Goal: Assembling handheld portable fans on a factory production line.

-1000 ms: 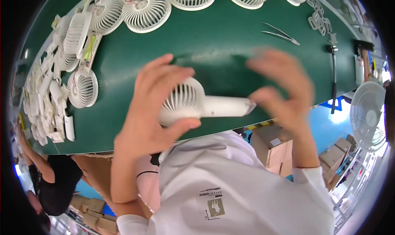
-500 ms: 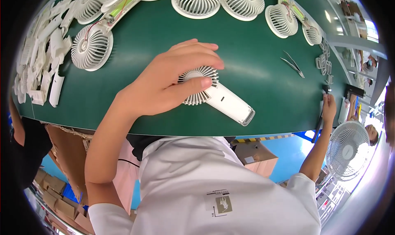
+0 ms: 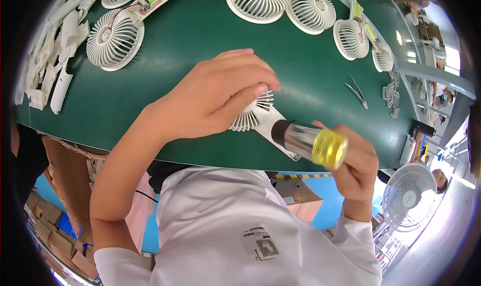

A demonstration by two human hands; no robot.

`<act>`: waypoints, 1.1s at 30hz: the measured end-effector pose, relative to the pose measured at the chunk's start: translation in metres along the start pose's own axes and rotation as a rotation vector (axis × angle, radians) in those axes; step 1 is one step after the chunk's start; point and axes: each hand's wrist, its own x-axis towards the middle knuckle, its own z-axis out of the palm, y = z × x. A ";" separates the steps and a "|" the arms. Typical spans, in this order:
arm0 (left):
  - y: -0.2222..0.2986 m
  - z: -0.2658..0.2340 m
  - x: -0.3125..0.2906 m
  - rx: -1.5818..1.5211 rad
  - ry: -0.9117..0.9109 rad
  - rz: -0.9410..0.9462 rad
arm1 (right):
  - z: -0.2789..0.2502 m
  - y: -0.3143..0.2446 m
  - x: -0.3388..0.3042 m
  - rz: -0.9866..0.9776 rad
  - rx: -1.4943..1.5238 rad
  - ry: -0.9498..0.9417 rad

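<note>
Over green tabletop (image 3: 300, 63), loosely curled left hand (image 3: 213, 93) holds white fan (image 3: 249, 118), clenched right hand (image 3: 356, 158) grips mallet (image 3: 303, 138).

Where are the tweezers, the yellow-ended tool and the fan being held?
Tweezers (image 3: 363, 101), head view: near the joined end.
Yellow-ended tool (image 3: 302, 139), head view: on its clear middle section.
Held fan (image 3: 267, 120), head view: on its white handle.

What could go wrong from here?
1. The clear-and-yellow tool in the right hand overlaps the handle of the white fan in view; a slip could mark the casing.
2. The left hand covers much of the slatted head, so heavy pressure might bend slats.
3. The handle's end lies close to the green table's near edge; a shove that way could tip the fan off.
</note>
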 end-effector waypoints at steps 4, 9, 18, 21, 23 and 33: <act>-0.002 0.004 0.003 -0.026 0.037 0.045 | 0.002 -0.006 0.006 -0.144 -0.197 0.112; -0.004 0.004 0.000 -0.017 0.053 0.060 | 0.010 0.008 0.021 -0.162 -0.368 -0.087; -0.004 0.003 0.003 -0.023 0.042 0.067 | 0.009 0.014 0.021 -0.204 -0.416 -0.093; -0.003 0.002 0.003 -0.017 0.035 0.061 | 0.006 0.021 0.021 -0.259 -0.330 0.005; -0.002 0.003 0.002 -0.021 0.028 0.057 | 0.006 0.022 0.020 -0.330 -0.273 0.069; 0.001 0.001 0.003 -0.041 0.033 0.041 | -0.049 0.062 -0.068 0.425 0.220 0.886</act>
